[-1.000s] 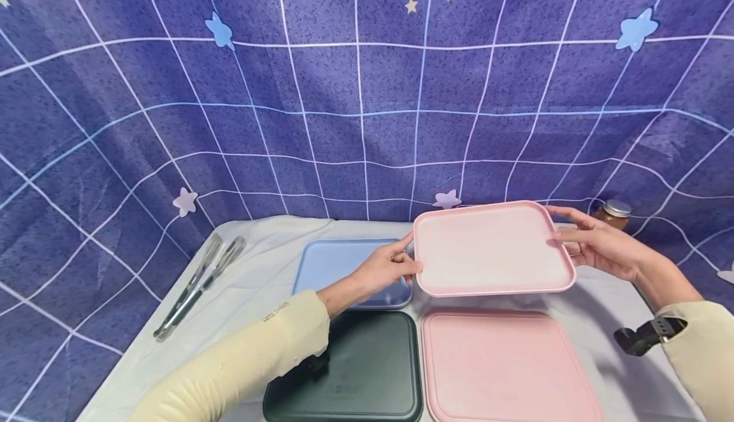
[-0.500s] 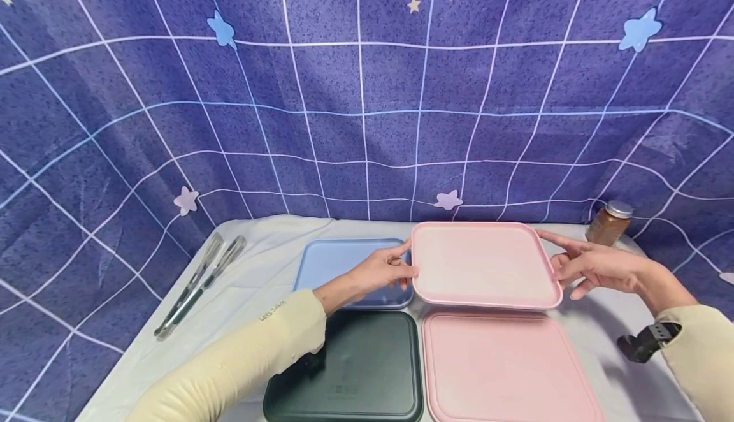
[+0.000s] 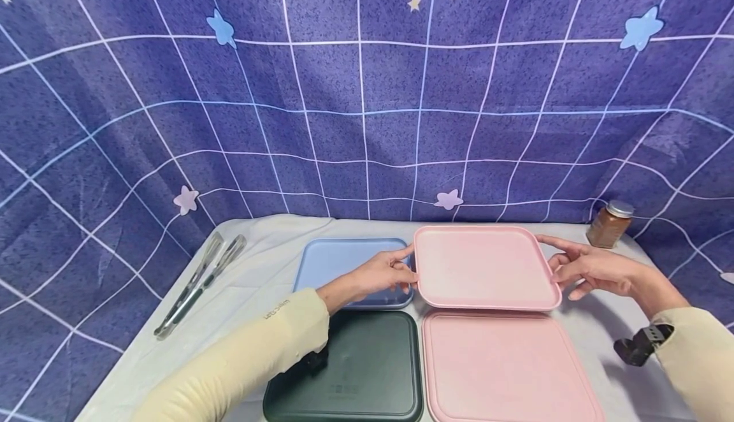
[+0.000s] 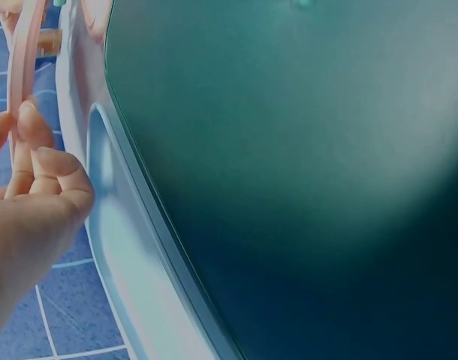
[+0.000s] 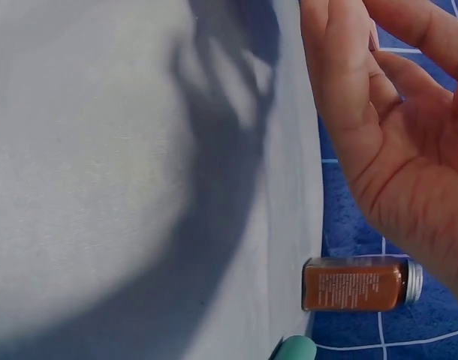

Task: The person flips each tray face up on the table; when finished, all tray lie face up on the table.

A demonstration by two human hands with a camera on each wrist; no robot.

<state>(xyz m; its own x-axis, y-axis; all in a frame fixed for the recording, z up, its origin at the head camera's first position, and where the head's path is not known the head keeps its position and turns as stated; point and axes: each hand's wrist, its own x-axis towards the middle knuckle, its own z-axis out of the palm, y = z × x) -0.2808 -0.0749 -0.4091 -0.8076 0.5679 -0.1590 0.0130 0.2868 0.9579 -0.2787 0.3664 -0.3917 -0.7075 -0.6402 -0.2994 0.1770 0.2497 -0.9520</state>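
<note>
Down came one smooth, pink, plastic-looking oblong tray (image 3: 487, 268) — longways nine-to-three o'clock — left hand (image 3: 380, 275) and right hand (image 3: 596, 270) pinching its ends.

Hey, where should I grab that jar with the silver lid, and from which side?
I'd grip the jar around its middle, below the silver lid, coming from the near side: it stands upright with the curtain close behind it. The right hand is nearest, but it's at the edge of the paler pink tray.
</note>
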